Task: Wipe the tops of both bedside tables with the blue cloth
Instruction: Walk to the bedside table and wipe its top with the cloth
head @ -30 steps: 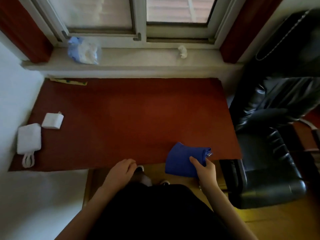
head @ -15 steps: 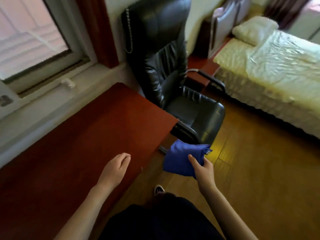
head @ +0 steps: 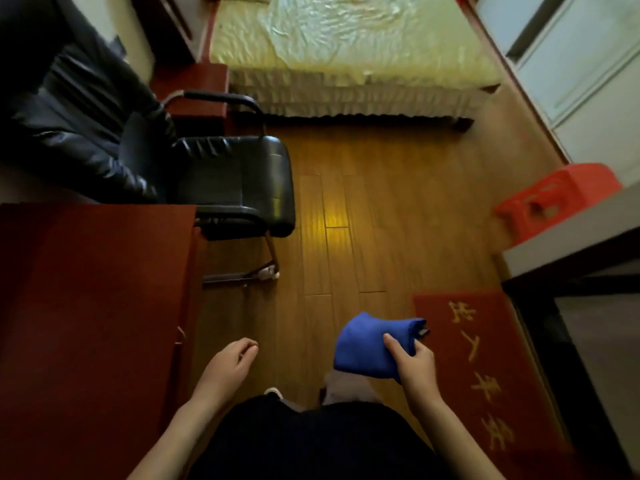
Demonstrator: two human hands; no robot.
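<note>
My right hand (head: 414, 363) grips the folded blue cloth (head: 367, 344) in the air above the wooden floor, low and right of centre. My left hand (head: 230, 367) hangs empty with loosely curled fingers beside the red desk (head: 86, 306). A red bedside table (head: 194, 88) stands far ahead at the upper left, between the black chair and the bed, partly hidden by the chair's armrest. Only this one bedside table is in view.
A black leather office chair (head: 225, 181) stands on the left, ahead of the desk. The bed (head: 346, 46) with a pale yellow cover fills the top. An orange plastic stool (head: 554, 199) and a red doormat (head: 485, 368) lie on the right. Wooden floor (head: 363, 209) runs between.
My view has swung right from the desk and window toward the bed. The blue cloth was lifted off the desk and moved with my right hand over the floor.
</note>
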